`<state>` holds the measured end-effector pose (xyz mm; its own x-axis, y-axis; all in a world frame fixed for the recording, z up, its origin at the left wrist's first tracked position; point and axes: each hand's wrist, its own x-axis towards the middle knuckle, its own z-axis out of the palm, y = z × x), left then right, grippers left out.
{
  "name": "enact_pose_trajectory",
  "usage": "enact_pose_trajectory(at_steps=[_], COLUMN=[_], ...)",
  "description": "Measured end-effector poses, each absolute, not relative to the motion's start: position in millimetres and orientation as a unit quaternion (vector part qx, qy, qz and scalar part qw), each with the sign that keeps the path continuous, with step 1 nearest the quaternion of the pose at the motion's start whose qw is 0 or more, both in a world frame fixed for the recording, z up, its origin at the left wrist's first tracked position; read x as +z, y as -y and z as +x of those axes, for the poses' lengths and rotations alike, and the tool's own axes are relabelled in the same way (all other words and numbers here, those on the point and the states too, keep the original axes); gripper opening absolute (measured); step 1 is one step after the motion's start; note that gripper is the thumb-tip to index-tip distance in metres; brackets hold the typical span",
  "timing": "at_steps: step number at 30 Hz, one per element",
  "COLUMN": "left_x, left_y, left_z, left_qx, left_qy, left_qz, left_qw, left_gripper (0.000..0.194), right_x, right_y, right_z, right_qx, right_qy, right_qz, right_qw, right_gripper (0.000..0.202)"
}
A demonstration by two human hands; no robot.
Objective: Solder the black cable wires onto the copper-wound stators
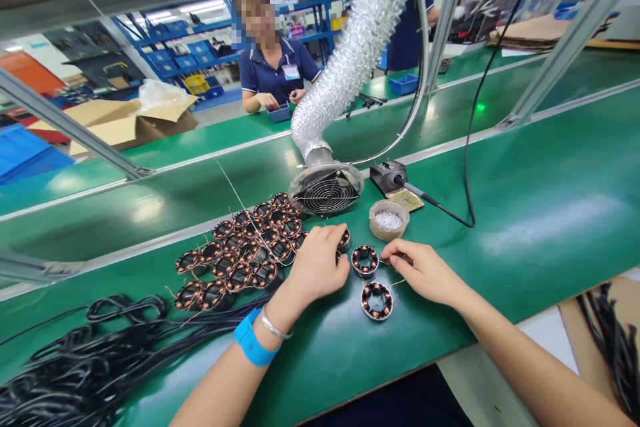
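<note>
My left hand (320,260) is curled over a copper-wound motor stator (345,239), with thumb and fingers on either side of it; the hand covers much of this ring. Just right of it, another stator (365,260) lies flat on the green bench. My right hand (417,270) is closed in a pinch at that ring's right side, where a thin wire lead meets the fingertips. Nearer to me lies a third stator (377,301), with a wire end sticking out toward my right hand. A cluster of several stators (237,274) sits left of my left hand.
A fume extractor fan (327,192) on a silver duct (357,34) stands behind my hands. Right of it are a soldering iron (415,192) in its stand and a round tub (389,220). Black cables (85,354) pile up at left. Across the bench sits a co-worker (277,70).
</note>
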<state>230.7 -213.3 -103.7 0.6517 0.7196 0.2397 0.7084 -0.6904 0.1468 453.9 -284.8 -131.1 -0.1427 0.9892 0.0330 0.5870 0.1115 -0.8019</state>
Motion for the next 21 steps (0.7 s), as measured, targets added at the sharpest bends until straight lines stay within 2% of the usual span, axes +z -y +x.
enact_pose_trajectory(at_steps=[5,10,14,21], left_x=[-102,-98,-95,-101], left_y=[212,204,203,219], left_z=[207,201,207,209], left_qx=[0.23,0.149,0.099,0.111], left_qy=[-0.393,-0.358,-0.376,-0.414], left_qz=[0.888,0.917,0.919,0.903], left_qw=[0.066,0.098,0.061,-0.009], left_gripper=[0.042,0.045,0.039,0.04], right_x=[-129,-121,-114,-115], right_y=[286,278,275,274], right_z=[461,465,471,484], right_qx=[0.365,0.366,0.342,0.297], right_qy=[0.699,0.714,0.731,0.728], right_qz=[-0.548,-0.54,-0.541,-0.576], right_qw=[0.28,0.255,0.236,0.223], right_gripper=[0.018,0.017,0.019,0.021])
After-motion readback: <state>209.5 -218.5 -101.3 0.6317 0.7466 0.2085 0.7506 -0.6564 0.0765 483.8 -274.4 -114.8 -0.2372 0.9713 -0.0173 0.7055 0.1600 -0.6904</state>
